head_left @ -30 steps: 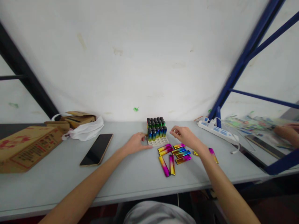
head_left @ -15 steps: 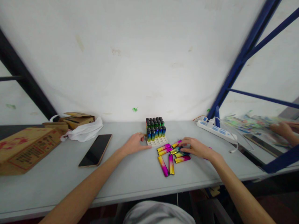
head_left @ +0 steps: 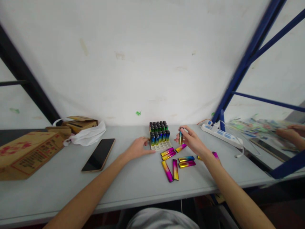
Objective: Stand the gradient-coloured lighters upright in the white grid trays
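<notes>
A white tray (head_left: 162,146) with a grid of holes holds rows of upright lighters (head_left: 159,137), blue-green with black tops; its front holes are bare. My left hand (head_left: 138,148) rests at the tray's left side, thumb stretched along the front corner and apart from the fingers. Whether it presses on the tray I cannot tell. Right of the tray, my right hand (head_left: 190,139) pinches a blue-and-gold lighter (head_left: 181,136), held upright above the table. Several loose lighters, magenta-and-yellow (head_left: 167,171) or blue-and-gold (head_left: 186,158), lie in front; my right forearm partly covers some.
A phone (head_left: 98,155) lies on the left of the table, near a white bag (head_left: 87,135) and cardboard boxes (head_left: 30,151). On the right are a power strip (head_left: 221,133) and a blue rack post (head_left: 238,73). Another person's hands (head_left: 289,135) show beyond it.
My right hand has lifted a blue-and-gold lighter from the loose ones, moved up and away from me, and turned it upright. My left hand stays by the tray.
</notes>
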{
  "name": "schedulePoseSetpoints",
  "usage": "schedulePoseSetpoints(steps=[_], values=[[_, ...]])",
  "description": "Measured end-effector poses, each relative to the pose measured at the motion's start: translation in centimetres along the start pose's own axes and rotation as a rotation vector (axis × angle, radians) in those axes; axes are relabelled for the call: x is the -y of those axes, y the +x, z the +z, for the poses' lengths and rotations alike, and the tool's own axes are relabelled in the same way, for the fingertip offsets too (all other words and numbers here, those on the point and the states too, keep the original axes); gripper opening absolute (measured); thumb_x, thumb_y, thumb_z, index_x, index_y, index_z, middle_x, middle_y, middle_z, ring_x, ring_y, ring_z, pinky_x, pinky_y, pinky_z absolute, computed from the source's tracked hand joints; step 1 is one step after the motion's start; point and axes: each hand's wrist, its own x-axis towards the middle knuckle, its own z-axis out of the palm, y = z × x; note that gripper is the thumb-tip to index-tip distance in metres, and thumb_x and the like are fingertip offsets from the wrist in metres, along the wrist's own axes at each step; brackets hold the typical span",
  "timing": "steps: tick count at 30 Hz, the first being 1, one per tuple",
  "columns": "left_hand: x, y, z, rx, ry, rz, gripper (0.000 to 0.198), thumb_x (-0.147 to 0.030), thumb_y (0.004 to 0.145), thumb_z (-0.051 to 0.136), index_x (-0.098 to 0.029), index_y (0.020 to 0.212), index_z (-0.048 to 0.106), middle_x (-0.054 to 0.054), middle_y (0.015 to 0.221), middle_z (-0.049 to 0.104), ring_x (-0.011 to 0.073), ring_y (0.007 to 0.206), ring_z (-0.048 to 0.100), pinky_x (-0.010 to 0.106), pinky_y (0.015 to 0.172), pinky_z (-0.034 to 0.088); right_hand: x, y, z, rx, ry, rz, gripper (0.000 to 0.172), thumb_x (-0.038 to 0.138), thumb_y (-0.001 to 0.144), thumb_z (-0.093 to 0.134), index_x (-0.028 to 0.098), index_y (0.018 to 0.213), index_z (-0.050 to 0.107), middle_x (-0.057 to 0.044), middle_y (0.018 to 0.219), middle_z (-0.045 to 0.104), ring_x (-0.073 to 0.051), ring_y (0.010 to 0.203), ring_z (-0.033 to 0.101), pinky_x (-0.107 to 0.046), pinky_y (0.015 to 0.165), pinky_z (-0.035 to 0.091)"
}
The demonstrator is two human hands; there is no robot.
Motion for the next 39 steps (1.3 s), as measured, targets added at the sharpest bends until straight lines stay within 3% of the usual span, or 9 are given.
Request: schedulePoseSetpoints(steps=[3, 6, 8, 13, 17, 24, 28, 33, 39], values=[[0.1, 0.0, 0.1, -0.008, 0.006, 0.002, 0.058, -0.073, 0.069, 0.068, -0.018, 0.085, 0.063, 0.003, 0.08, 0.061, 0.0205, 0.074, 0.056, 0.031, 0.068, 0.041, 0.0, 1.7, 2.8, 0.052, 0.026, -0.005, 0.038, 0.061, 0.091, 0.052, 0.027, 0.108, 0.047, 0.005, 0.07, 0.058, -0.012, 0.055, 0.052, -0.027, 0.059, 0.049], [0.0, 0.0, 0.0, -0.013, 0.01, -0.013, 0.056, -0.072, 0.068, 0.068, -0.018, 0.082, 0.062, 0.003, 0.079, 0.062, 0.0198, 0.073, 0.055, 0.03, 0.067, 0.041, -0.8, 3.1, 5.0, 0.06, 0.028, -0.001, 0.041, 0.064, 0.089, 0.052, 0.027, 0.106, 0.047, 0.009, 0.06, 0.044, -0.01, 0.045, 0.035, -0.02, 0.044, 0.032], [-0.2, -0.1, -0.1, -0.013, 0.011, -0.021, 0.055, -0.071, 0.068, 0.069, -0.019, 0.081, 0.062, 0.003, 0.079, 0.062, 0.0198, 0.073, 0.055, 0.03, 0.068, 0.041, -1.7, 3.5, 5.9, 0.025, -0.017, 0.005, 0.042, 0.065, 0.088, 0.051, 0.025, 0.099, 0.05, 0.011, 0.056, 0.034, -0.009, 0.044, 0.028, -0.02, 0.042, 0.024], [-0.2, -0.1, 0.0, -0.012, 0.016, -0.008, 0.057, -0.072, 0.069, 0.068, -0.018, 0.086, 0.063, 0.003, 0.08, 0.062, 0.0205, 0.074, 0.056, 0.031, 0.068, 0.041, -3.2, 2.9, 6.4, -0.174, -0.397, -0.12, 0.051, 0.065, 0.09, 0.046, 0.02, 0.067, 0.051, 0.004, 0.057, 0.041, -0.012, 0.055, 0.038, -0.025, 0.052, 0.029], [-0.1, -0.2, 0.0, -0.006, 0.022, -0.002, 0.058, -0.073, 0.07, 0.067, -0.018, 0.087, 0.062, 0.003, 0.082, 0.062, 0.0206, 0.075, 0.057, 0.03, 0.068, 0.041, -3.6, 2.4, 6.1, -0.247, -0.512, -0.131, 0.048, 0.057, 0.09, 0.047, 0.02, 0.059, 0.044, 0.003, 0.057, 0.04, -0.013, 0.057, 0.037, -0.026, 0.055, 0.027], [-0.2, -0.1, -0.1, -0.013, 0.016, -0.008, 0.057, -0.073, 0.068, 0.068, -0.018, 0.083, 0.062, 0.003, 0.079, 0.061, 0.0213, 0.074, 0.057, 0.031, 0.068, 0.041, -4.0, 2.5, 6.2, -0.252, -0.581, -0.168, 0.034, 0.04, 0.089, 0.045, 0.02, 0.063, 0.048, 0.003, 0.058, 0.044, -0.014, 0.058, 0.041, -0.026, 0.057, 0.028], [-0.2, 0.0, -0.1, -0.026, 0.006, -0.001, 0.056, -0.072, 0.067, 0.068, -0.018, 0.082, 0.063, 0.003, 0.077, 0.061, 0.0213, 0.072, 0.056, 0.031, 0.067, 0.04, -3.9, 2.4, 6.1, -0.236, -0.605, -0.167, 0.038, 0.045, 0.093, 0.045, 0.019, 0.065, 0.05, 0.003, 0.06, 0.048, -0.015, 0.061, 0.046, -0.026, 0.059, 0.03], [-0.2, -0.1, -0.1, -0.016, 0.009, 0.0, 0.057, -0.073, 0.068, 0.067, -0.018, 0.082, 0.062, 0.003, 0.079, 0.061, 0.0205, 0.073, 0.056, 0.03, 0.067, 0.041, -3.6, 2.3, 5.0, -0.116, -0.584, -0.23, 0.038, 0.051, 0.1, 0.038, 0.02, 0.09, 0.057, 0.002, 0.072, 0.057, -0.016, 0.066, 0.052, -0.026, 0.064, 0.039], [-0.2, -0.1, 0.0, -0.008, 0.019, 0.001, 0.059, -0.074, 0.069, 0.067, -0.017, 0.084, 0.062, 0.003, 0.08, 0.061, 0.0202, 0.074, 0.056, 0.03, 0.069, 0.041, -3.7, 2.4, 4.0, -0.085, -0.95, -0.356, 0.038, 0.048, 0.102, 0.041, 0.021, 0.077, 0.053, -0.004, 0.076, 0.058, -0.018, 0.072, 0.054, -0.029, 0.07, 0.04]])
